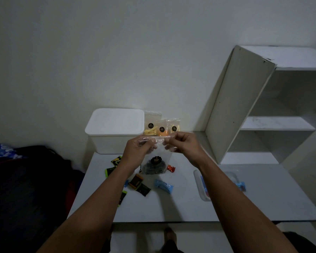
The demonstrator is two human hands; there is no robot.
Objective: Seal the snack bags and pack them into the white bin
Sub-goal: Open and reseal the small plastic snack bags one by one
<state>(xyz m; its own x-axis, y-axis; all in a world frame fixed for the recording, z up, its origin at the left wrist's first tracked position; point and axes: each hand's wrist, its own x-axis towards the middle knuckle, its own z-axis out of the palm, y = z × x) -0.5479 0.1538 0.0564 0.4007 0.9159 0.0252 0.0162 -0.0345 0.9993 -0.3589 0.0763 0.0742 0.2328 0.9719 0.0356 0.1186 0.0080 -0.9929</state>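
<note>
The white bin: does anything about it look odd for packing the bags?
Yes. The white bin has its lid on, so nothing can go in yet. Both hands, left hand and right hand, hold the clear bag by its top.

White bin (pixel 115 132); white counter (pixel 171 207); white shelf unit (pixel 232 110). Clear bag (pixel 155 161), dark contents, black round label. Yellow and orange snacks in standing bags (pixel 161 125). Light-blue wrapper (pixel 163 185); red wrapper (pixel 171 168); black-and-green wrappers (pixel 110 170). Blue patterned cloth (pixel 2 152).
</note>
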